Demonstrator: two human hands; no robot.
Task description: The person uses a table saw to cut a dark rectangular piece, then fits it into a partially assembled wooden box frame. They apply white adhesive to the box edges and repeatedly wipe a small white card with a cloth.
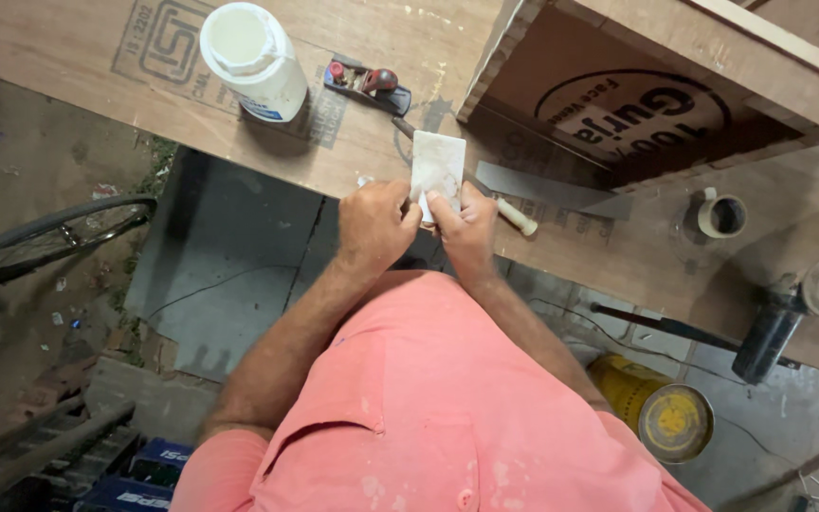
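Both hands [419, 223] grip 1 sandpaper sheet [438, 163]; 1 glue bottle [252, 59] nr.

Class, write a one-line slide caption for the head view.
Both hands, left hand and right hand, hold a pale sheet over a plywood bench.

A broad brown plywood work board [68, 66] runs across the top, from ten o'clock to three o'clock. Below it lies a grey concrete floor slab [229, 275], cracked, at about nine o'clock from centre. Bare dusty earth [21, 161] spreads at the far left, scattered with litter. Light is soft and even, with dim shadows under the board.
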